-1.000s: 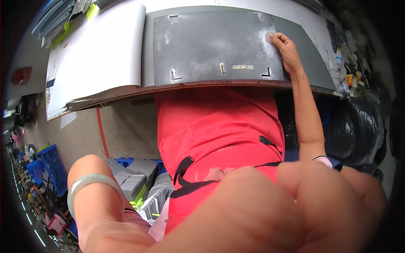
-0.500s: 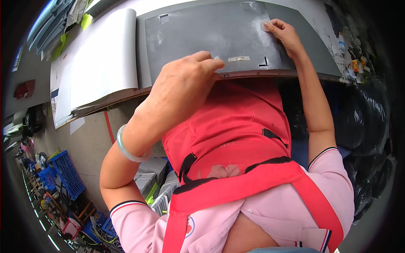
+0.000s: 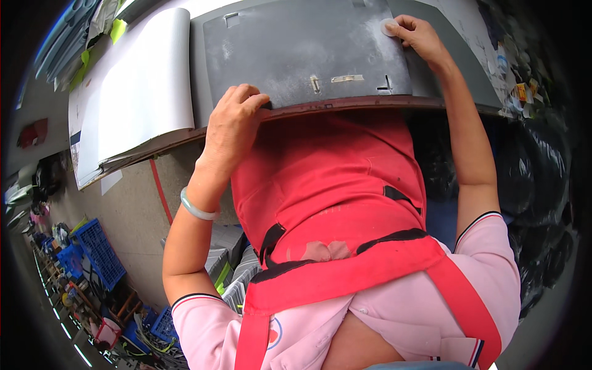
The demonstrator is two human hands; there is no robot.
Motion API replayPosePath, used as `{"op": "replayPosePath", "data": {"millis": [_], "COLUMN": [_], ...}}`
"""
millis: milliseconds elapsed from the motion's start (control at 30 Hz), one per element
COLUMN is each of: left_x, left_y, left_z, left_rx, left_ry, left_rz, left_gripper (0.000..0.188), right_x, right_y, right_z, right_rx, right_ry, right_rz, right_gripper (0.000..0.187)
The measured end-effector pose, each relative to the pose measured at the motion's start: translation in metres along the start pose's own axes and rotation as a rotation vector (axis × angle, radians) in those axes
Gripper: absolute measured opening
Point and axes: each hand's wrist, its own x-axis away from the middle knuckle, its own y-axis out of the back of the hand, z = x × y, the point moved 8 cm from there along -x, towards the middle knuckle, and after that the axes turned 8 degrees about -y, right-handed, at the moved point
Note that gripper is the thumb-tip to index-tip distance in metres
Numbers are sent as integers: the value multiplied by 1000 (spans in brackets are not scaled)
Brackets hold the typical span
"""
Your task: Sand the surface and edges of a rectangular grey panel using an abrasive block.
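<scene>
A dark grey template sheet (image 3: 290, 49), smudged with white powder and cut with small slots and corner notches, lies along the near edge of the table. At its right side my right hand (image 3: 422, 40) pinches a small white disc (image 3: 388, 26) between thumb and fingers, against the sheet. My left hand (image 3: 234, 120) is at the sheet's near left edge, fingers curled and thumb close to them. What its fingertips hold, if anything, is hidden. Two short strips of tape (image 3: 347, 78) are stuck near the sheet's front edge, one upright and one lengthwise.
To the left lies a curved stack of white sheets (image 3: 145, 80). Grey material (image 3: 453, 61) shows beneath the template on the right. Black plastic bags (image 3: 524, 166) stand beyond my right arm; a blue crate (image 3: 98, 253) sits on the floor at left.
My left hand has moved left and down along the template's front edge, uncovering the upright tape strip. The right hand stays at the right side with the white disc.
</scene>
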Motion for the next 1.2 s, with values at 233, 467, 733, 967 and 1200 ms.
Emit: {"op": "replayPosePath", "data": {"millis": [233,467,733,967,1200], "left_x": [-3,2,2,-2,1], "left_y": [-1,0,-1,-3,4], "left_z": [7,7,6,6,6], "left_rx": [56,20,40,70,58], "left_ry": [6,25,27,18,4], "left_rz": [-40,-36,-25,-41,-76], "left_gripper": [24,18,17,17,16], "right_x": [-5,-5,1,-4,7], "right_y": [6,6,6,10,3], "right_z": [-12,-7,-7,-11,12], "right_rx": [-2,9,43,50,-132], "right_ry": [-6,15,39,46,-28], "right_rz": [54,59,32,36,-17], "right_gripper": [32,34,34,33,22]}}
